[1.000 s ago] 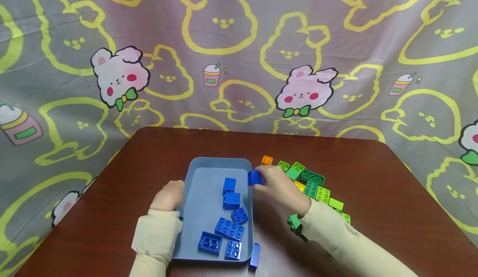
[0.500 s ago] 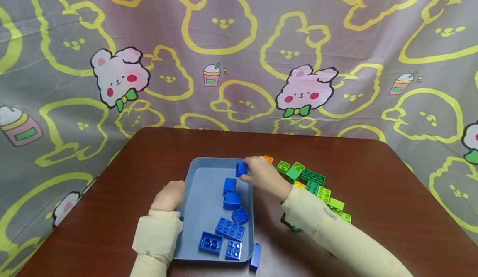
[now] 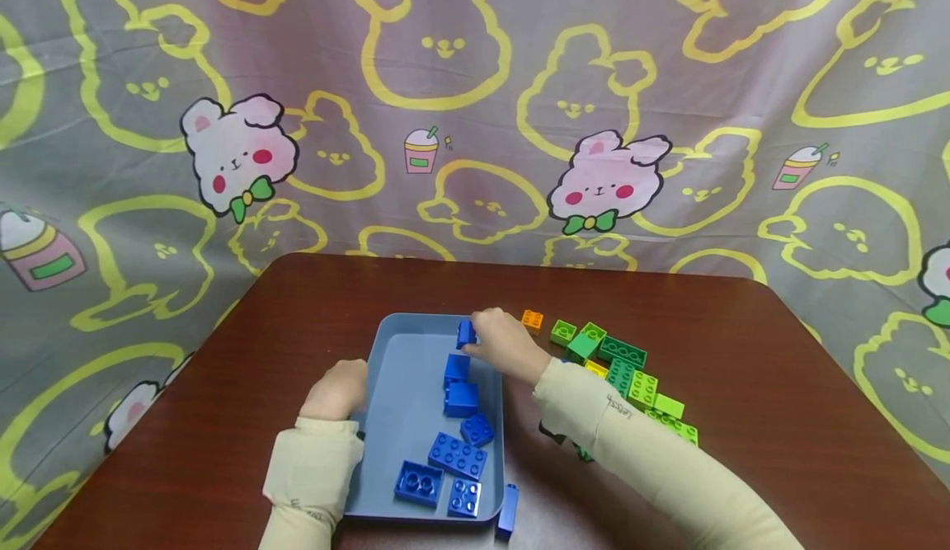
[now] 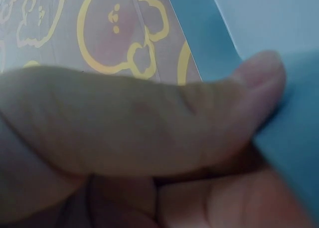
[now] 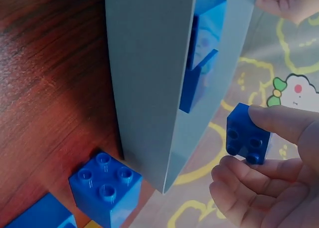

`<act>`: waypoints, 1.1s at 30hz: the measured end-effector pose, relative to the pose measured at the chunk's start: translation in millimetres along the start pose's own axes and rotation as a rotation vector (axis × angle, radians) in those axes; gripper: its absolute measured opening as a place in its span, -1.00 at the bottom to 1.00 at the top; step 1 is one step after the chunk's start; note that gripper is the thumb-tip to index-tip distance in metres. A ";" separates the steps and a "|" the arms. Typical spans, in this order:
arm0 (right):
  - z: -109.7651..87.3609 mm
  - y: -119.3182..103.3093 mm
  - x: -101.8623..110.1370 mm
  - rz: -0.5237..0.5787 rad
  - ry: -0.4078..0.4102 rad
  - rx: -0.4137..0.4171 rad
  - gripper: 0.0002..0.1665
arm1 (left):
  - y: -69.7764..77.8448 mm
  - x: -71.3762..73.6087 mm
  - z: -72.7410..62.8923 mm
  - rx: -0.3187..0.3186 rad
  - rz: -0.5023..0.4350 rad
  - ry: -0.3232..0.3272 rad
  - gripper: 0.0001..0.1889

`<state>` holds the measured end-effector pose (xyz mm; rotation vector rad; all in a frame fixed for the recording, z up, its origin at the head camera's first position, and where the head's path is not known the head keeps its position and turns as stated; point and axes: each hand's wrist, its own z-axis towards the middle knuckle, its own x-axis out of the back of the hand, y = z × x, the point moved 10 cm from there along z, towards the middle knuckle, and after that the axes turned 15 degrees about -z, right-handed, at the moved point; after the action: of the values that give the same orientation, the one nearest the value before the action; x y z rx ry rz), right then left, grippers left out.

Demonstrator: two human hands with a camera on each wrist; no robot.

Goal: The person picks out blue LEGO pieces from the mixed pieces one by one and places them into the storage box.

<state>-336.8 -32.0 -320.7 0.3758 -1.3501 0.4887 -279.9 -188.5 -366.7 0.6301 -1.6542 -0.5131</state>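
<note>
My right hand pinches a blue toy brick over the far right part of a blue-grey tray. In the right wrist view this brick has several studs and sits between thumb and fingers, above the tray rim. With my left hand I grip the tray's left rim; the left wrist view shows the thumb over the edge and fingers below. Inside the tray lie several blue bricks, among them a long studded one and an upturned one.
Green bricks lie in a cluster right of the tray, with an orange brick behind them. A narrow blue brick rests by the tray's near right corner. In the right wrist view, another blue brick stands outside the tray. A patterned curtain hangs behind.
My right hand has carried the blue brick leftward, from beside the tray's right rim to over the tray's inside. The left hand has stayed on the rim.
</note>
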 end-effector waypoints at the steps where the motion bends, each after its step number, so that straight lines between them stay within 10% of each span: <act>1: 1.0 -0.4 -1.6 -0.007 -0.002 -0.004 -0.72 | -0.2 -0.5 0.1 0.002 -0.002 -0.001 -0.70; 19: 5.8 4.9 -28.8 -0.063 -0.039 -0.011 -0.75 | 4.6 -2.4 0.8 -0.021 0.002 0.002 -0.68; 33: 5.7 -2.1 -41.6 -0.308 -0.146 -0.013 -0.69 | 2.8 -5.3 2.6 -0.007 -0.005 -0.003 -0.68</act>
<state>-346.5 -41.6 -360.4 0.6070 -1.4049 0.1988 -282.2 -183.0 -369.2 0.6290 -1.6533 -0.5238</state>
